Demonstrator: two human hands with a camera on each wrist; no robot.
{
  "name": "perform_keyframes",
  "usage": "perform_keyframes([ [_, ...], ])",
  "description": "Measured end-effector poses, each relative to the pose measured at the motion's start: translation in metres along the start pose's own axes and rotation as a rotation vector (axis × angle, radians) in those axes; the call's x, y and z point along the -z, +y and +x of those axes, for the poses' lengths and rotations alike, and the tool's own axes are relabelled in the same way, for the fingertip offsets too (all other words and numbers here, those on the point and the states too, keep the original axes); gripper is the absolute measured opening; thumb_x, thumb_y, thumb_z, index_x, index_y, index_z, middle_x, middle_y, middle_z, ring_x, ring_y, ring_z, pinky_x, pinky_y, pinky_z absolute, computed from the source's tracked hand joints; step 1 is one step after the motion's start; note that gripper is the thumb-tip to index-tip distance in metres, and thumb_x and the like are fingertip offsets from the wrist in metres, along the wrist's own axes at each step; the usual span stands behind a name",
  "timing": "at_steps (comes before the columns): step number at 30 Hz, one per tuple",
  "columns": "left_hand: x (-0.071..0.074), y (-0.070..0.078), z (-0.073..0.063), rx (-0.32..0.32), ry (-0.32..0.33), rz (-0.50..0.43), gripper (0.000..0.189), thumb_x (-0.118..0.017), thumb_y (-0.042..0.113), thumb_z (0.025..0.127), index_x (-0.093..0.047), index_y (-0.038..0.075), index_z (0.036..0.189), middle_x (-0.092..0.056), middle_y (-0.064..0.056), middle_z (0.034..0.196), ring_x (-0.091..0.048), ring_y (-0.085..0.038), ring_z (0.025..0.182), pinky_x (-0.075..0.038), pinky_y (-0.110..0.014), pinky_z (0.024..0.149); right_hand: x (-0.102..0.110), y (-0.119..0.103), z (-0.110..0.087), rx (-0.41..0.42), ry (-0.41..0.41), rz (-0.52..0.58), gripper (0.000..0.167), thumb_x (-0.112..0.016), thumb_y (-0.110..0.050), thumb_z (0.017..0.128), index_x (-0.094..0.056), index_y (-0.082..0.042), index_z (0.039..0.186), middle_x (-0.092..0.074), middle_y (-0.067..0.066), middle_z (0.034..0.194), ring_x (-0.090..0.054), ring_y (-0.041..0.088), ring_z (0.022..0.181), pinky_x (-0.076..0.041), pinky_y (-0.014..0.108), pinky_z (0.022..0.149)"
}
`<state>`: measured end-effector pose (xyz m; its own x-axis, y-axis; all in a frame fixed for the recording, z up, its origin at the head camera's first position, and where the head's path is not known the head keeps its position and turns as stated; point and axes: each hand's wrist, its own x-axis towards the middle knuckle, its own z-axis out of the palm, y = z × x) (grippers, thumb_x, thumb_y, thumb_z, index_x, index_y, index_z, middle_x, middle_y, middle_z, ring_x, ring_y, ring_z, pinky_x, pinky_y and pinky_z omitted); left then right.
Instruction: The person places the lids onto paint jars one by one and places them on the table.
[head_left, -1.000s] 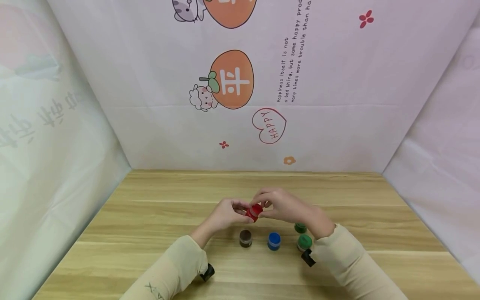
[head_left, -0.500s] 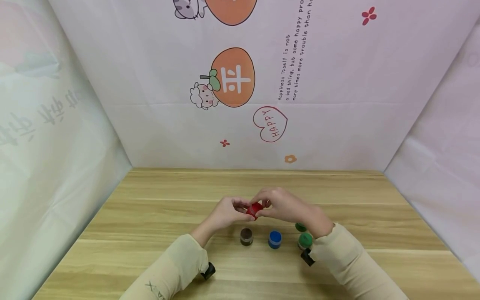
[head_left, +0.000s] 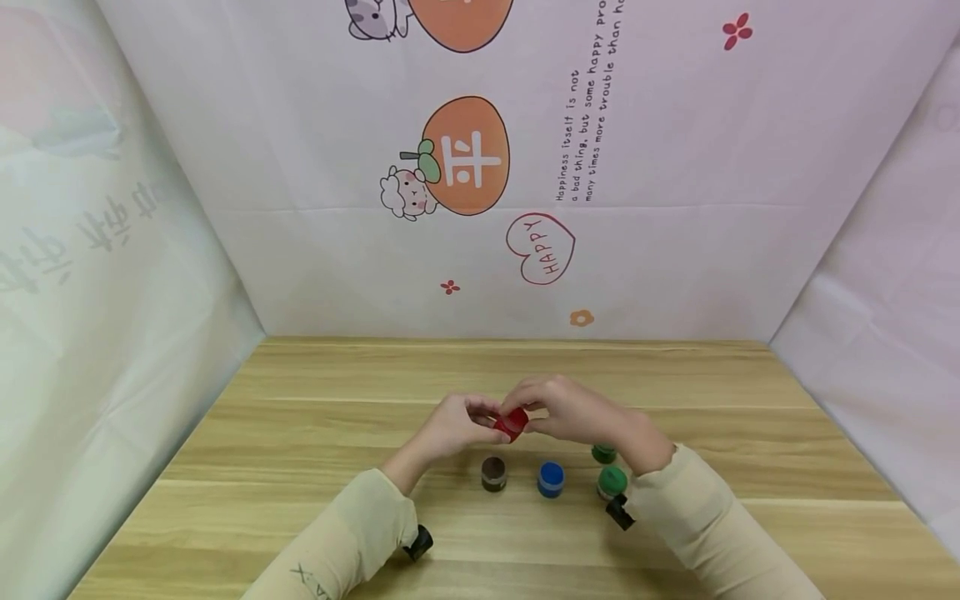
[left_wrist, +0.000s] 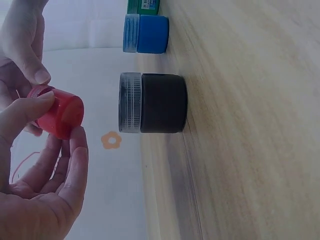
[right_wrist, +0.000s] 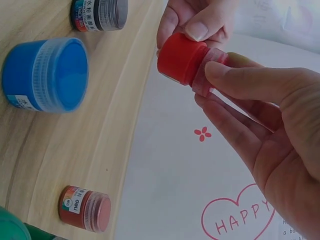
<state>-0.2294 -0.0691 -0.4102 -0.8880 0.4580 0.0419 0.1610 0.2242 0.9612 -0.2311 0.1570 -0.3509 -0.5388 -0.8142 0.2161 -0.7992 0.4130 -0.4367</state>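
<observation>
A small red paint jar (right_wrist: 181,60) is held above the table, tilted, between both hands. My left hand (head_left: 452,429) grips the jar's body between thumb and fingers. With thumb and fingers, my right hand (head_left: 566,410) pinches the clear, red-stained lid (right_wrist: 202,72) at the jar's mouth. Below the hands, a dark paint jar (left_wrist: 164,103) and a blue paint jar (head_left: 551,479) stand upright on the table. How tightly the lid sits cannot be told.
Two green jars, a nearer one (head_left: 612,482) and a farther one (head_left: 603,452), stand beside the right forearm. A reddish-brown jar (right_wrist: 82,208) shows in the right wrist view. Behind the wooden table (head_left: 315,383) rises a printed white cloth (head_left: 660,250).
My right fingers have shifted slightly round the lid, and the red jar has turned a little in the hands. The jars on the table have stayed in place.
</observation>
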Motion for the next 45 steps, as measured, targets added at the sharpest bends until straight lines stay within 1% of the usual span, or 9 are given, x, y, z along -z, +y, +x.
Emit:
perform_keyframes([
  [12, -0.0038, 0.0029, 0.0011, 0.035, 0.007, -0.005, 0.033, -0.084, 0.006, 0.084, -0.073, -0.004, 0.114, -0.075, -0.008, 0.102, -0.071, -0.017, 0.092, -0.058, -0.03, 0.082, -0.0016, -0.0016, -0.0019, -0.094, 0.018, 0.04, 0.026, -0.08, -0.012, 0.09, -0.077, -0.004, 0.114, -0.073, 0.002, 0.106, -0.07, 0.011, 0.09, -0.058, 0.024, 0.079],
  [18, -0.0034, 0.0022, 0.0015, 0.028, 0.015, -0.005, 0.036, -0.083, 0.004, 0.083, -0.072, -0.006, 0.116, -0.075, -0.009, 0.104, -0.07, -0.017, 0.092, -0.057, -0.03, 0.082, -0.0031, -0.002, -0.0022, 0.006, 0.005, -0.055, 0.043, -0.082, -0.002, 0.086, -0.072, -0.003, 0.128, -0.071, 0.007, 0.116, -0.068, 0.015, 0.099, -0.058, 0.026, 0.083],
  [20, -0.0032, 0.003, 0.0015, 0.027, 0.013, -0.018, 0.037, -0.083, 0.004, 0.084, -0.072, -0.006, 0.117, -0.075, -0.01, 0.105, -0.07, -0.017, 0.093, -0.058, -0.03, 0.082, -0.0032, -0.0022, -0.0022, 0.008, 0.006, -0.066, 0.043, -0.082, 0.0, 0.086, -0.072, -0.002, 0.128, -0.071, 0.007, 0.114, -0.068, 0.015, 0.099, -0.057, 0.025, 0.083],
  [25, -0.0042, 0.0047, 0.0012, 0.025, 0.011, -0.028, 0.036, -0.083, 0.005, 0.084, -0.072, -0.005, 0.118, -0.075, -0.009, 0.106, -0.071, -0.018, 0.093, -0.058, -0.03, 0.082, -0.0029, -0.004, -0.0021, -0.076, 0.036, -0.054, 0.032, -0.083, -0.013, 0.088, -0.076, -0.002, 0.117, -0.074, 0.004, 0.105, -0.068, 0.009, 0.087, -0.057, 0.021, 0.075],
  [28, -0.0053, 0.0048, 0.0018, 0.033, 0.019, -0.021, 0.036, -0.083, 0.007, 0.084, -0.072, -0.004, 0.117, -0.075, -0.009, 0.106, -0.071, -0.018, 0.093, -0.058, -0.031, 0.082, -0.0033, -0.0043, -0.0028, -0.112, 0.045, -0.087, 0.035, -0.083, -0.022, 0.088, -0.076, -0.002, 0.115, -0.075, 0.005, 0.102, -0.068, 0.01, 0.082, -0.056, 0.019, 0.071],
  [33, -0.0064, 0.0041, 0.0034, 0.032, 0.036, -0.013, 0.035, -0.083, 0.004, 0.083, -0.072, -0.006, 0.115, -0.075, -0.01, 0.104, -0.071, -0.019, 0.093, -0.058, -0.031, 0.081, -0.0024, -0.002, -0.0079, -0.068, 0.043, -0.137, 0.045, -0.085, -0.013, 0.086, -0.071, 0.0, 0.127, -0.073, 0.008, 0.11, -0.071, 0.021, 0.091, -0.059, 0.027, 0.076],
  [36, -0.0061, 0.0046, 0.0034, 0.033, 0.045, -0.014, 0.035, -0.083, 0.004, 0.083, -0.072, -0.006, 0.115, -0.075, -0.01, 0.104, -0.071, -0.019, 0.093, -0.058, -0.03, 0.081, -0.0007, 0.0, -0.0099, -0.02, 0.051, -0.131, 0.041, -0.082, -0.003, 0.086, -0.071, -0.001, 0.126, -0.071, 0.008, 0.112, -0.071, 0.021, 0.096, -0.06, 0.033, 0.08],
  [39, -0.0056, 0.0061, 0.0029, 0.032, 0.047, -0.014, 0.035, -0.084, 0.004, 0.083, -0.073, -0.005, 0.115, -0.075, -0.01, 0.103, -0.072, -0.019, 0.093, -0.058, -0.031, 0.081, 0.0013, 0.0003, -0.0099, -0.006, 0.06, -0.109, 0.032, -0.079, -0.002, 0.089, -0.074, -0.001, 0.12, -0.072, 0.008, 0.111, -0.071, 0.019, 0.095, -0.06, 0.034, 0.08],
  [45, -0.0062, 0.0077, 0.0034, 0.033, 0.034, -0.006, 0.035, -0.085, 0.006, 0.083, -0.074, -0.003, 0.115, -0.076, -0.009, 0.102, -0.072, -0.018, 0.091, -0.058, -0.03, 0.08, 0.0014, -0.0002, -0.0099, -0.109, 0.053, -0.067, 0.03, -0.078, -0.02, 0.093, -0.076, -0.002, 0.116, -0.074, 0.006, 0.105, -0.069, 0.014, 0.085, -0.059, 0.029, 0.074],
])
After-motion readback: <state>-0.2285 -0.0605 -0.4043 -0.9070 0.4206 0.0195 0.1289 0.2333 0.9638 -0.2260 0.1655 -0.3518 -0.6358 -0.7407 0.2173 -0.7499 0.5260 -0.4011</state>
